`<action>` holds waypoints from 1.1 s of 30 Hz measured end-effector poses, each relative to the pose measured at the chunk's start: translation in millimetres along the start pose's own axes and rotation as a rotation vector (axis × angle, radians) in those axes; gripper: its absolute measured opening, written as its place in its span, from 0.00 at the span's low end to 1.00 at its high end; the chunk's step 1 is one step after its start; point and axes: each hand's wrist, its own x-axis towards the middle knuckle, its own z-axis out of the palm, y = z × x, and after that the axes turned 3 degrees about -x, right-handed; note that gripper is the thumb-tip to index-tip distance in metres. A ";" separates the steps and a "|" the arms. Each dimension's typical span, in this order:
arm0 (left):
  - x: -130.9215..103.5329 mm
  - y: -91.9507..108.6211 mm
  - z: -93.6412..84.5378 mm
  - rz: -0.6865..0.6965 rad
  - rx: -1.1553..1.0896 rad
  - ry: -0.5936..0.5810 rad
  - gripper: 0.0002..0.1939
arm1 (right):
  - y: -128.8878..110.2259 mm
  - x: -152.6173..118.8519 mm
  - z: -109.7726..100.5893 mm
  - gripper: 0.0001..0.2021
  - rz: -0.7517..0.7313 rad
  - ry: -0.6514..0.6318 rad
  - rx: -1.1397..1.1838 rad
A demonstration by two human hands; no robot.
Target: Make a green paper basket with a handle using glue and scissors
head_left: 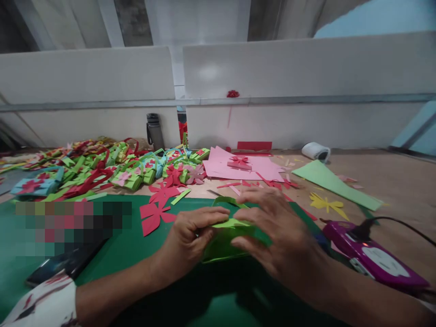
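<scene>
A small light green paper bag (226, 247) with a curved green strip handle stands over the green mat in front of me. My left hand (192, 238) pinches its upper left edge between thumb and fingers. At the bag's right side is my right hand (275, 231), slightly blurred, its fingers and thumb spread apart near the top flap. Whether its fingertips touch the paper I cannot tell. Red paper flower cutouts (155, 218) lie just beyond my left hand.
Several green and blue paper bags (127, 179) are heaped at the back left, near a grey bottle (156, 131). Pink sheets (218, 168) lie at the back centre. A purple power strip (374, 259) with a plugged cable sits right; a dark phone (68, 259) lies left.
</scene>
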 end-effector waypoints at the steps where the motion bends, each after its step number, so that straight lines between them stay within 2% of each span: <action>1: -0.3 0.0 0.6 0.013 -0.001 -0.006 0.14 | -2.7 2.2 4.4 0.05 -0.002 -0.005 0.038; 6: -1.2 -0.9 1.0 0.062 0.004 -0.054 0.17 | -4.1 3.2 16.0 0.08 0.009 0.012 0.099; 15: -3.3 1.4 -1.1 0.035 0.014 -0.077 0.16 | -3.6 0.6 8.1 0.08 -0.005 0.030 0.097; 18: -6.3 -3.1 -3.2 0.091 0.061 -0.084 0.18 | -2.1 -0.4 6.5 0.08 -0.020 0.026 0.095; 22: -11.7 -9.0 -7.2 0.173 0.130 -0.105 0.24 | 2.6 -4.1 8.2 0.08 -0.044 0.046 0.068; 26: -13.6 -7.3 -9.3 0.234 0.129 -0.098 0.29 | 8.0 -8.6 12.1 0.08 -0.044 0.068 0.019; 33: -11.7 -5.7 -7.5 0.273 0.156 -0.121 0.28 | 1.5 -6.3 12.8 0.06 -0.043 0.134 0.060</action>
